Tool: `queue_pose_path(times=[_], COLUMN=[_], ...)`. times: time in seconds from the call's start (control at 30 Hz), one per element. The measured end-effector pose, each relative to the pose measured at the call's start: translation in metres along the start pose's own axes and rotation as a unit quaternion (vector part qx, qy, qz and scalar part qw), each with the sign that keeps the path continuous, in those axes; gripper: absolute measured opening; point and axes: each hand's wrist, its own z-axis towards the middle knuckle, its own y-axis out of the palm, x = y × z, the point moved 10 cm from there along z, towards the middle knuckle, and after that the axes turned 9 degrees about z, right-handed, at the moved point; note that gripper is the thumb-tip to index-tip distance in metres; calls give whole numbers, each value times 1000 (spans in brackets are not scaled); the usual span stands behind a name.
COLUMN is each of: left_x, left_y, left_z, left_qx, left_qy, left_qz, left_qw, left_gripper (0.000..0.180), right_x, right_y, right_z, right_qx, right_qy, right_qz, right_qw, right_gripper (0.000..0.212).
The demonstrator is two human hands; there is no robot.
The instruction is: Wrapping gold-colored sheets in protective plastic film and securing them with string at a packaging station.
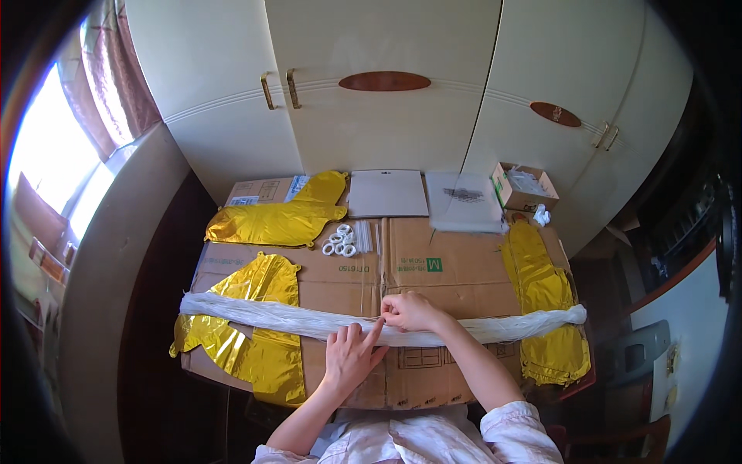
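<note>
A long bundle of white string (255, 312) lies across the cardboard-covered table (340, 290) from left to right, its ends resting over flat gold foil balloons. My left hand (352, 354) rests at the bundle's near edge, fingers spread and index finger stretched toward the right hand. Just above the middle of the bundle, my right hand (410, 312) is closed in a pinch. What sits between its fingertips is too small to make out. Under the bundle's left part is one gold foil balloon (277, 359); another gold foil balloon (533, 271) lies under the right end.
Farther back are a third gold foil balloon (270, 222), several white rolls (338, 249), clear thin tubes (363, 237), a flat pale box (386, 193) and a clear plastic bag (464, 207). An open carton (529, 199) stands at the far right. Cabinet doors (379, 131) rise behind the table.
</note>
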Motion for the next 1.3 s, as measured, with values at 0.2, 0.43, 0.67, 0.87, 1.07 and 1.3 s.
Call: queue_pose_path(times=[0.2,0.43,0.67,0.87,1.07,1.3], left_x=[1,0,-2,2,23,50], left_y=[5,5,8,-7,-82,-89], left_z=[0,-2,-2,-2,-22,22], left_qx=[0,6,-18,32,268,76], left_qy=[2,-1,-17,-2,76,95], left_qz=[3,-17,-15,-40,-180,-236], left_qw=[1000,1000,1000,999,943,964], left_gripper=[50,47,48,43,43,27], right_x=[-31,-56,-81,-70,-72,-84], right_y=[-17,-8,-65,-160,-131,-72], right_z=[-15,-53,-105,-177,-185,-158], right_qx=[136,-80,-19,148,199,129], right_qy=[-172,-143,-242,-444,-405,-298], right_qz=[-127,327,587,656,490,295], right_qw=[967,931,772,592,746,899], right_gripper=[15,13,9,15,13,3])
